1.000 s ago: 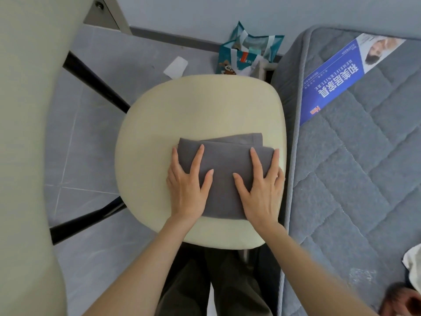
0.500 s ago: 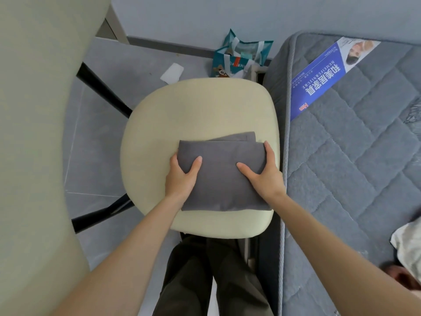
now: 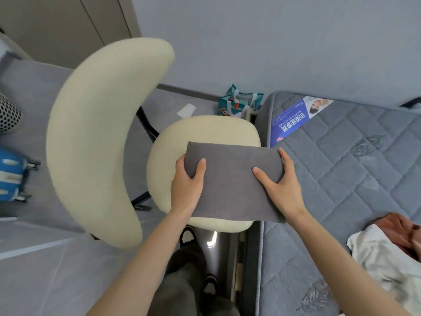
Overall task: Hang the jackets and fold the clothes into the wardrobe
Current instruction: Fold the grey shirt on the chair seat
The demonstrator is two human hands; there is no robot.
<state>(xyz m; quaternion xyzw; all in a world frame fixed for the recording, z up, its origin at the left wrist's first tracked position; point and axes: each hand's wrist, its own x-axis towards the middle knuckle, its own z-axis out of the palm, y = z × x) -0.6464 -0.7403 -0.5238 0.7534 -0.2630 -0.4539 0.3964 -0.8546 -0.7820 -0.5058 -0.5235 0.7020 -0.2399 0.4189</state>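
1. I saw both bare forearms reaching forward from the bottom of the view, toward the cream chair seat (image 3: 205, 131).
2. The left hand (image 3: 185, 190) held the left edge of the folded grey cloth (image 3: 232, 181). Its thumb lay flat on top and its other fingers were hidden under the fabric, so this grip was closed on the cloth.
3. The right hand (image 3: 282, 185) held the right edge in the same way: thumb on top, one finger along the side edge, the rest hidden below. This grip was also closed on the cloth.
4. The cloth was a flat rectangle between the two hands, over the seat. Its near right corner reached past the seat toward the mattress (image 3: 353, 179). I could not tell whether it touched the seat.
5. The curved backrest (image 3: 102, 133) stood to the left of the seat.
6. A blue label (image 3: 293, 120) lay on the far corner of the mattress. It carried large white Chinese characters, upside down for me, and a smaller line that I could not read.
7. A teal bag (image 3: 239, 103) stood on the floor behind the seat; its print was too small to read.
8. A white garment (image 3: 387, 258) and a reddish garment (image 3: 396, 226) lay on the mattress at the right.
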